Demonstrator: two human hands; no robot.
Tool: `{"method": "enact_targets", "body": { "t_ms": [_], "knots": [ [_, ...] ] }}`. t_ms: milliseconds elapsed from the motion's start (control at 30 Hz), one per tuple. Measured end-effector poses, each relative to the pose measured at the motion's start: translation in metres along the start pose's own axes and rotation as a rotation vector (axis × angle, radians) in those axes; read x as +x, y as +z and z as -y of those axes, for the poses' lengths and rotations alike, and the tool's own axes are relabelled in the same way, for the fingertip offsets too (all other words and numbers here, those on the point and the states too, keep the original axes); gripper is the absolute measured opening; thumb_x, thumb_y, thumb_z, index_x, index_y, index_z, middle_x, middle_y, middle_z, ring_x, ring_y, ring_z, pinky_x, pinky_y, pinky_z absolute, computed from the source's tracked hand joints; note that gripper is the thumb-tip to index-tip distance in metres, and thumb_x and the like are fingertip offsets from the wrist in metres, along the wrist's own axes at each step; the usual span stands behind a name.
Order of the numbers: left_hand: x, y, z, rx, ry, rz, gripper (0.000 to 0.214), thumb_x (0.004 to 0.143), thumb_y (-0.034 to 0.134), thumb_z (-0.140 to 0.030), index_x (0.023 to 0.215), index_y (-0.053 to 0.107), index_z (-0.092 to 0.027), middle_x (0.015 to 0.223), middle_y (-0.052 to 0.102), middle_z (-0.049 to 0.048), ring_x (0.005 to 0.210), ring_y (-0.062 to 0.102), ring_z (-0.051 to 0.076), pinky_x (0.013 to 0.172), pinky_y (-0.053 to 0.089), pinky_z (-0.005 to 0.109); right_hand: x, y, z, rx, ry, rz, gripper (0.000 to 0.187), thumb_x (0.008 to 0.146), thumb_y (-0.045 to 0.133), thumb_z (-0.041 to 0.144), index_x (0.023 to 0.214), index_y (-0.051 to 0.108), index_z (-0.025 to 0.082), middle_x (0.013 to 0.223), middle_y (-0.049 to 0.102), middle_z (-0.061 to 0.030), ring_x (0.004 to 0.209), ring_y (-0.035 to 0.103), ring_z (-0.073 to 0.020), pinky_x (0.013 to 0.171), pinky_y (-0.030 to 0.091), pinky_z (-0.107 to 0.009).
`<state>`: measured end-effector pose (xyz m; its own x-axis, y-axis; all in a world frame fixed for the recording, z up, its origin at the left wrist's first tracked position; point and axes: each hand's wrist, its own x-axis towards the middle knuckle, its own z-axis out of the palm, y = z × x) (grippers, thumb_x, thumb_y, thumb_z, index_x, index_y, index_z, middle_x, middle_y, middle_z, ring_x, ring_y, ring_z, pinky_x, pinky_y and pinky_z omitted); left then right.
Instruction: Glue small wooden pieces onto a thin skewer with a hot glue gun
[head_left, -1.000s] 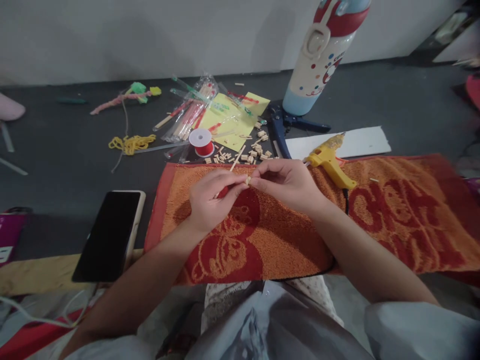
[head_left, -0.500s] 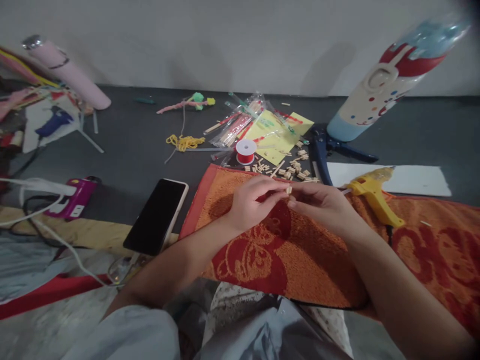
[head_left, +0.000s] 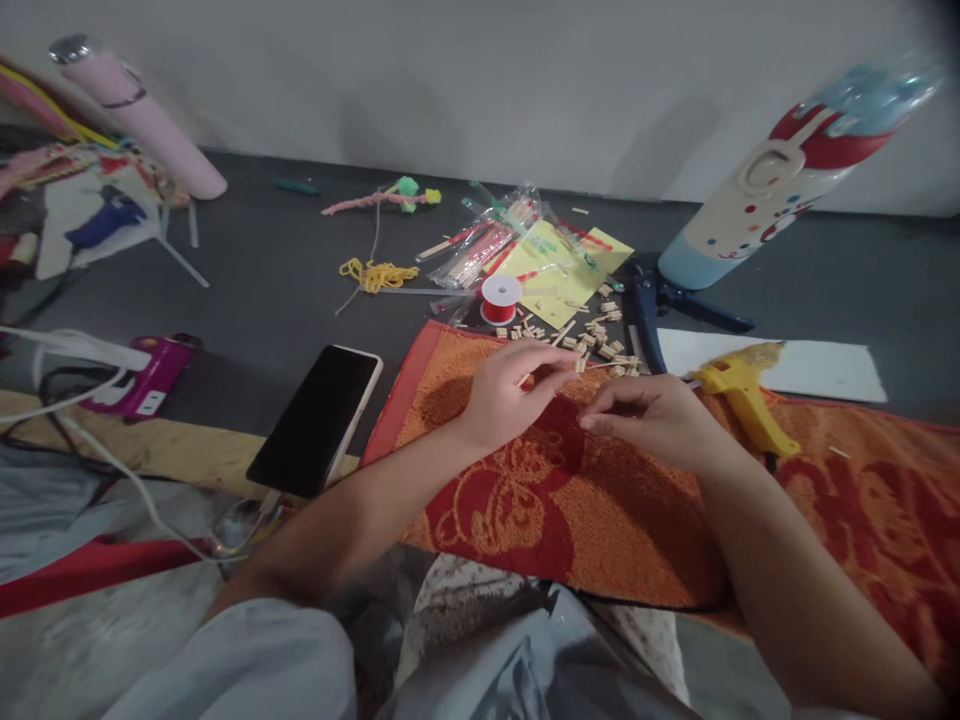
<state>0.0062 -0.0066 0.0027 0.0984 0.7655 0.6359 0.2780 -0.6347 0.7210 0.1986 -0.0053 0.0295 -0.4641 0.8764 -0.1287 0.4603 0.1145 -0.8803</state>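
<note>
My left hand hovers over an orange and red towel and pinches a thin wooden stick with a small wooden bead at its tip. Just to its right, my right hand rests low on the towel. Its fingers are curled against the thumb, and I cannot see whether anything is in them. The two hands are a short gap apart. Beyond the towel's far edge lies a scatter of small wooden bits.
A yellow glue gun lies on the towel beside my right hand, with white paper, blue pliers and a tall bottle behind. A red thread spool, yellow paper and a dark phone lie to the left.
My hands have parted: the right one let go of the bead and sank to the towel, while the left keeps the stick. The view swung left and then steadied.
</note>
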Motion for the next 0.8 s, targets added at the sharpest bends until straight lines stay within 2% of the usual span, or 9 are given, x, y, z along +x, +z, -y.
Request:
{"method": "enact_targets", "body": {
  "t_ms": [100,200,267,367,433,567,800],
  "knots": [
    [0.0,0.0,0.0,-0.002,0.005,0.002,0.01,0.082,0.069,-0.018,0.091,0.071,-0.016,0.085,0.075,0.0061,0.078,0.068,0.012,0.073,0.055,0.025,0.0,-0.003,0.0,-0.065,-0.002,-0.041,0.031,0.071,0.074,0.045,0.057,0.068,0.018,0.055,0.065,-0.0017,0.051,0.055,-0.0115,0.05,0.041,-0.024],
    [0.0,0.0,0.001,0.011,0.027,0.01,0.009,0.083,0.068,-0.018,0.091,0.07,-0.017,0.087,0.075,0.0061,0.079,0.069,0.012,0.074,0.055,0.026,0.0,-0.003,-0.003,-0.044,-0.004,-0.093,0.043,0.081,0.063,0.052,0.056,0.067,0.017,0.049,0.06,-0.0017,0.045,0.05,-0.01,0.045,0.038,-0.024],
    [0.0,0.001,0.002,0.018,0.042,0.012,0.009,0.082,0.068,-0.018,0.091,0.07,-0.016,0.087,0.075,0.0063,0.08,0.069,0.012,0.074,0.055,0.026,0.001,0.0,-0.004,0.022,-0.018,-0.171,0.037,0.081,0.064,0.05,0.066,0.071,0.017,0.058,0.066,-0.0026,0.049,0.053,-0.0104,0.048,0.042,-0.024],
    [-0.001,0.002,0.003,0.008,0.066,0.017,0.009,0.082,0.068,-0.017,0.091,0.07,-0.015,0.088,0.075,0.0076,0.082,0.069,0.013,0.074,0.055,0.025,0.003,0.005,-0.005,0.159,-0.04,-0.277,0.027,0.073,0.075,0.043,0.085,0.074,0.019,0.077,0.073,-0.0039,0.058,0.058,-0.011,0.053,0.046,-0.024],
    [-0.002,0.003,0.003,-0.003,0.084,0.03,0.01,0.082,0.068,-0.017,0.092,0.07,-0.016,0.088,0.075,0.0073,0.082,0.069,0.013,0.073,0.055,0.025,0.004,0.008,-0.005,0.243,-0.025,-0.274,0.027,0.073,0.076,0.041,0.089,0.074,0.019,0.077,0.072,-0.0033,0.055,0.056,-0.0091,0.05,0.045,-0.022],
    [-0.004,0.006,0.005,-0.001,0.13,0.061,0.011,0.083,0.067,-0.015,0.093,0.07,-0.015,0.087,0.074,0.0073,0.081,0.069,0.013,0.072,0.055,0.025,0.004,0.009,-0.006,0.34,-0.002,-0.256,0.026,0.071,0.078,0.041,0.08,0.071,0.017,0.062,0.063,0.0011,0.046,0.047,-0.005,0.042,0.038,-0.018],
    [-0.005,0.006,0.005,0.018,0.153,0.073,0.012,0.083,0.067,-0.014,0.094,0.07,-0.016,0.086,0.074,0.0068,0.08,0.068,0.012,0.071,0.055,0.025,0.005,0.007,-0.008,0.344,0.031,-0.244,0.031,0.069,0.079,0.045,0.075,0.069,0.016,0.06,0.06,0.0014,0.046,0.047,-0.0055,0.042,0.036,-0.019]
  ]
}}
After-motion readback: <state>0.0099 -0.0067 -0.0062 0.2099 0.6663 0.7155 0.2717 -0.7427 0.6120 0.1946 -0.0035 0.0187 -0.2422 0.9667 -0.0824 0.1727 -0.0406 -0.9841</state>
